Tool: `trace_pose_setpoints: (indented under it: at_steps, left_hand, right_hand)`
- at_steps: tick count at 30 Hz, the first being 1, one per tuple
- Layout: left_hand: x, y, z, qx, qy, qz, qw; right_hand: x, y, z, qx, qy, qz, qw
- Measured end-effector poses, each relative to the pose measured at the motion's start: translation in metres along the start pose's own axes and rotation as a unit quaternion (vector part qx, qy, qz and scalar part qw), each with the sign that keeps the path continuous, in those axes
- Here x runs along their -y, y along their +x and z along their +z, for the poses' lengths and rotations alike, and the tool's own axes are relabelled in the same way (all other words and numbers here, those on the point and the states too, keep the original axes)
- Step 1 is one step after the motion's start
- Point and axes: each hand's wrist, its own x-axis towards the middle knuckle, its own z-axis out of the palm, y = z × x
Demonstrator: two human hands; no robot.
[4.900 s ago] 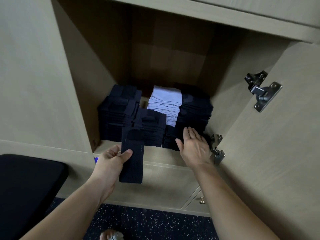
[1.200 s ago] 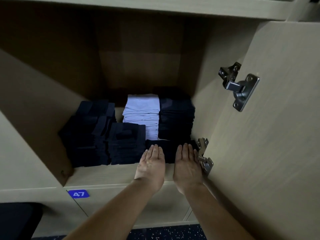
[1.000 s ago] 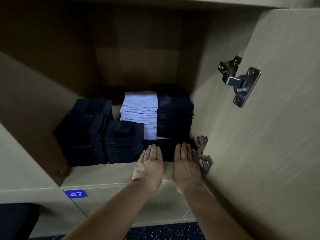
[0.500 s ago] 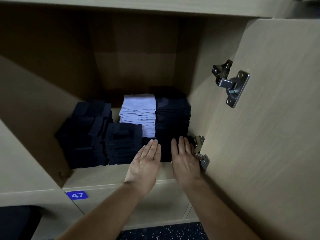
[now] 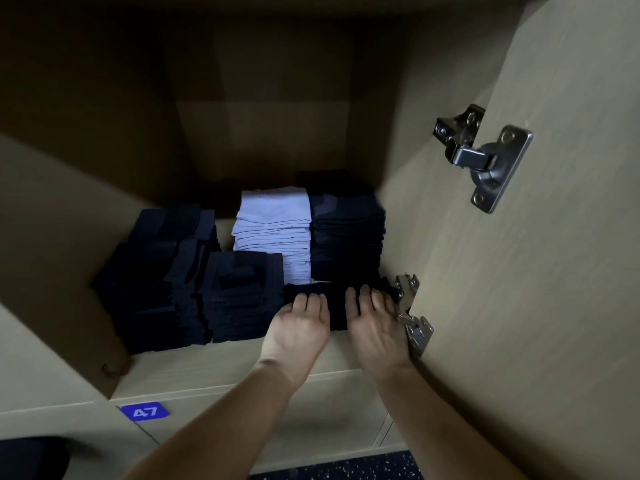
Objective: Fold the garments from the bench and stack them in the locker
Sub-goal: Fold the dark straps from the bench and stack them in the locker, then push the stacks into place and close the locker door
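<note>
The open locker [image 5: 225,368] holds several stacks of folded garments. A dark stack [image 5: 156,271] stands at the left and a lower dark stack [image 5: 242,299] in front of the middle. Behind are a white stack [image 5: 273,230] and a tall dark stack [image 5: 346,237]. At the front right lies a low dark folded garment [image 5: 337,306]. My left hand [image 5: 299,327] and my right hand [image 5: 375,323] rest side by side on its front edge, fingertips bent down onto the cloth. Neither hand grips it.
The locker door [image 5: 519,306] stands open at the right, with an upper hinge [image 5: 485,157] and a lower hinge [image 5: 412,317] right beside my right hand. A blue label 47 [image 5: 144,412] sits below the shelf. The black bench [image 5: 31,459] shows at the bottom left.
The dark folded garment that my left hand held earlier now lies in the locker. Both hands have slid forward onto it, and the straight fingers have bent at the tips.
</note>
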Motion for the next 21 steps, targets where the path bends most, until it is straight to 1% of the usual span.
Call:
trace_pose_setpoints:
  at_steps: [6,9,16,18,21]
  left_hand:
    - [0.000,0.013,0.002,0.008,0.049,0.006,0.999]
    - [-0.003,0.019,0.000,0.013,0.061,0.003,0.998]
    - [-0.002,0.019,0.002,0.032,0.050,-0.009,0.998]
    - [-0.002,0.017,0.003,0.026,0.047,-0.005,0.999]
    - [0.002,0.013,-0.007,-0.017,0.034,0.016,0.999]
  right_hand:
    - [0.003,0.006,-0.001,0.011,-0.001,0.026,1.000]
    - [0.003,0.008,-0.001,0.002,-0.004,0.021,1.000]
    - [0.002,0.007,-0.004,0.015,0.002,0.037,0.999]
    - [0.002,0.006,-0.005,0.040,0.010,0.040,0.998]
    - [0.005,0.003,-0.008,0.057,0.026,0.041,0.997]
